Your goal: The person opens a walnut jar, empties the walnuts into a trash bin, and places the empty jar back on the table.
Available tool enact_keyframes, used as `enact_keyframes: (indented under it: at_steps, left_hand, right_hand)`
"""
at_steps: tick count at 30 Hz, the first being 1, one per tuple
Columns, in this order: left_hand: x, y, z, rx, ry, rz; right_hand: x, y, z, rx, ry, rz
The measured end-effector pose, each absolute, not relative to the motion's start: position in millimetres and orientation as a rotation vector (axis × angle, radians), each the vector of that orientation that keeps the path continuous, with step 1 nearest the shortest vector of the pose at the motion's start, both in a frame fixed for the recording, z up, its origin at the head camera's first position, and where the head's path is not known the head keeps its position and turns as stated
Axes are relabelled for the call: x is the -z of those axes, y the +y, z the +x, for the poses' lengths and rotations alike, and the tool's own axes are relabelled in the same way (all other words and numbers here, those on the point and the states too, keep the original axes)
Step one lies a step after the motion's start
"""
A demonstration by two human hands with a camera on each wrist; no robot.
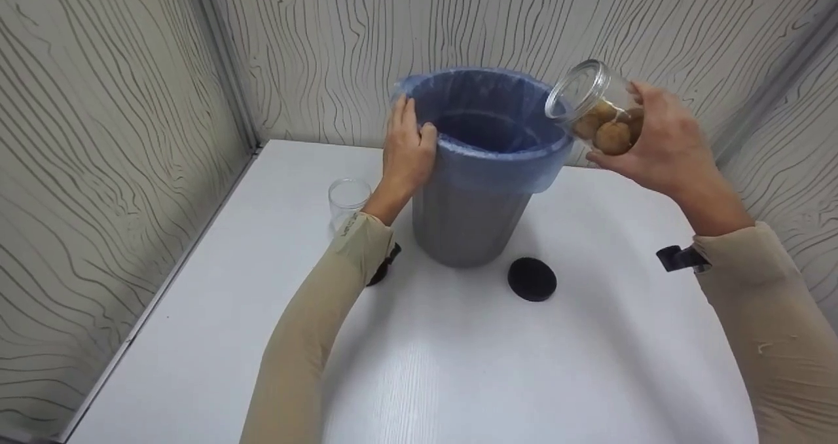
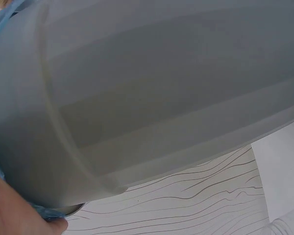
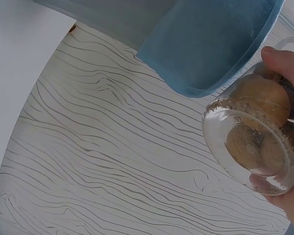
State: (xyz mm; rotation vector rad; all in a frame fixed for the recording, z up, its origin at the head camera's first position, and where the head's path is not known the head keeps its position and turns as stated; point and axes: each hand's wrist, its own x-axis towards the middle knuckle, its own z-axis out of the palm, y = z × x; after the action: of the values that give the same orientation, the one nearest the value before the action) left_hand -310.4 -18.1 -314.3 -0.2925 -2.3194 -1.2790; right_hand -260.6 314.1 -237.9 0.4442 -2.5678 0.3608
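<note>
My right hand (image 1: pixel 668 136) grips a clear jar (image 1: pixel 612 87), uncapped and tilted, with its mouth at the right rim of a grey trash can (image 1: pixel 458 224). Several round brown pieces (image 1: pixel 613 137), perhaps walnuts, lie inside the jar. In the right wrist view they show through the jar's base (image 3: pixel 245 147). A blue bag (image 1: pixel 497 169) lines the can and folds over its rim. My left hand (image 1: pixel 407 149) holds the can's left rim through this bag. The left wrist view shows the can's grey side (image 2: pixel 161 98) and part of the left hand (image 2: pixel 19 215).
A second clear jar (image 1: pixel 347 198) stands on the white table (image 1: pixel 196 326), left of the can and partly behind the left forearm. A black lid (image 1: pixel 532 279) lies right of the can; another black object (image 1: pixel 380 274) is mostly hidden by the left sleeve. Patterned walls (image 1: pixel 340 51) enclose the table.
</note>
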Motion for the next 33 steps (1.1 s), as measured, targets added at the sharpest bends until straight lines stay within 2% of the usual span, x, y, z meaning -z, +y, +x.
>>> enact_keyframes:
  at_steps: [33]
  left_hand:
    - [315, -17, -310, 1.247, -2.304, -0.277]
  right_hand:
    - [214, 302, -289, 0.169, -2.484, 0.664]
